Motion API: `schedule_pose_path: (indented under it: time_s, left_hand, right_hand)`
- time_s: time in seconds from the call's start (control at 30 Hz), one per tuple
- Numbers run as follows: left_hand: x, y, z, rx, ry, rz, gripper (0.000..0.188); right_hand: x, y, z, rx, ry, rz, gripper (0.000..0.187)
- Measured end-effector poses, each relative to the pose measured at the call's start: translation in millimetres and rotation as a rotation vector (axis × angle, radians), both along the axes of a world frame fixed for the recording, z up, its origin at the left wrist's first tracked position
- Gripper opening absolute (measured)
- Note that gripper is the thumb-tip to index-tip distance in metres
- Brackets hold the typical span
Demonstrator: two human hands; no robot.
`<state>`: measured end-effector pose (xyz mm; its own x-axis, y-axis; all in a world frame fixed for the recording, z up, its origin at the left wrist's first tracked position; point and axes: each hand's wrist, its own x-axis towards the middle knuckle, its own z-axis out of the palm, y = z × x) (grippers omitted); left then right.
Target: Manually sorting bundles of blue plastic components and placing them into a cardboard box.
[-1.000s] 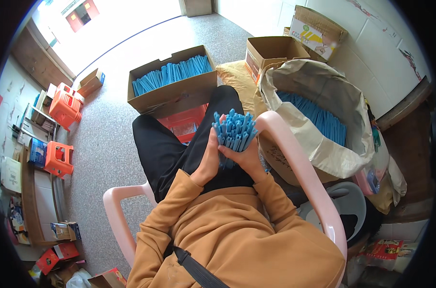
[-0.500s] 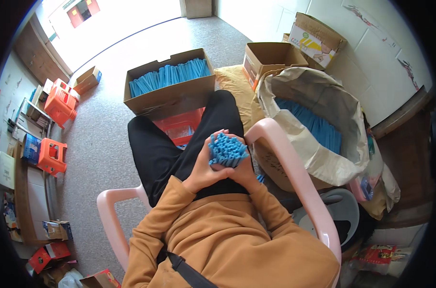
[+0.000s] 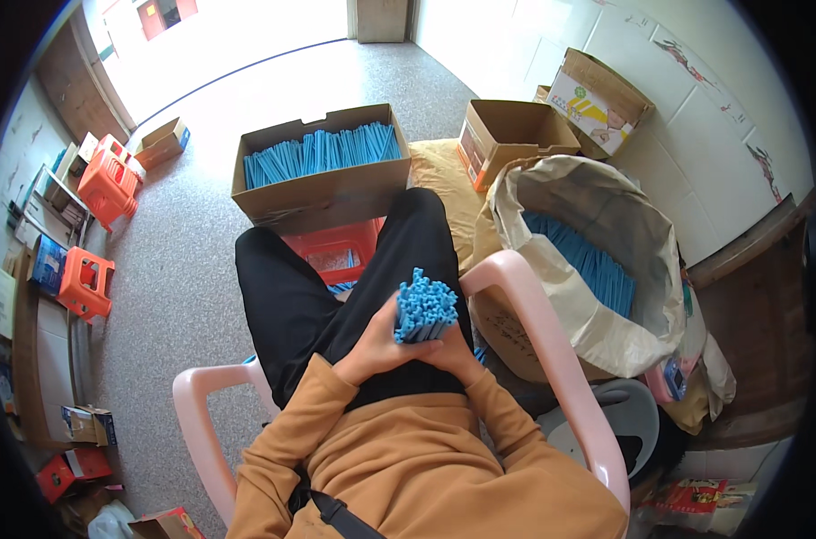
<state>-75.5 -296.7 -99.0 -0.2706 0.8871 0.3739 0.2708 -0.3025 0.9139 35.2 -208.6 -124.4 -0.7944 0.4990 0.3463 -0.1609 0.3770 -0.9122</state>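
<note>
Above my lap I hold a thick bundle of thin blue plastic sticks [image 3: 426,310], its ends facing up. My left hand [image 3: 372,349] wraps round the bundle's left and near side. My right hand [image 3: 456,352] closes round its right side, with most of its fingers hidden behind the sticks. The ends are slightly uneven; one at the far left pokes higher than the others. Beyond my knees, a cardboard box [image 3: 327,199] holds rows of similar blue sticks [image 3: 323,154]. To the right, a large pale sack [image 3: 637,337] with a rolled-down mouth contains more blue sticks [image 3: 592,265].
Under the box is a red plastic stool [image 3: 323,247]. The pink chair's armrests [image 3: 525,301] flank me. Behind the sack stands an open carton [image 3: 516,126], beside a filled yellowish sack [image 3: 448,180]. A grey basin [image 3: 628,422] sits low right; orange stools [image 3: 89,283] line the left wall.
The whole view has shifted slightly, with the scene lower in the picture. Both hands still grip the bundle; fingers seen at its far edge before are now hidden, and one stick end protrudes.
</note>
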Motion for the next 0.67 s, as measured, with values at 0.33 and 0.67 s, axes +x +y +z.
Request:
schedule_pose_path:
  time_s: [0.33,0.67]
  left_hand:
    - [-71,9,37,-0.210,-0.445,0.121,0.032]
    - [-235,36,73,-0.132,-0.177,0.542,0.058]
  right_hand:
    - [-92,21,38,-0.261,-0.132,0.093,0.066]
    - [-286,44,74,-0.379,0.105,0.225,0.059]
